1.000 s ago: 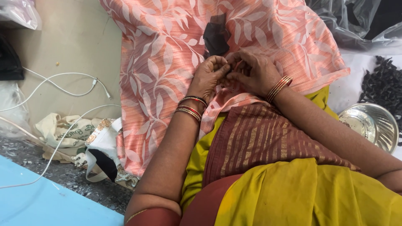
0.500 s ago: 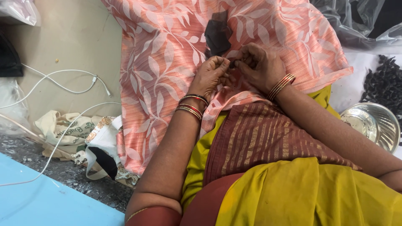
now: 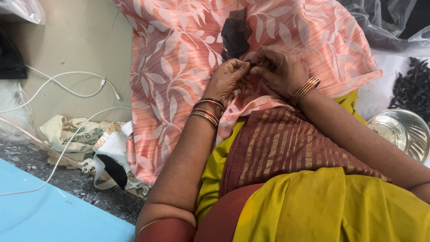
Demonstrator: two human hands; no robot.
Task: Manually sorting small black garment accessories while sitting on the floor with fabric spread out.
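White cables trail at the floor's left edge. Your left hand and right hand meet fingertip to fingertip, pinching the pink leaf-print cloth over your lap. At the right edge, the steel bowl shows nothing inside.

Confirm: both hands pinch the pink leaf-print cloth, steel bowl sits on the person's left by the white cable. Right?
Not quite. In the head view the steel bowl sits on the person's right, away from the white cable, which lies on the left. The rest holds: the left hand and right hand both pinch the pink leaf-print cloth.
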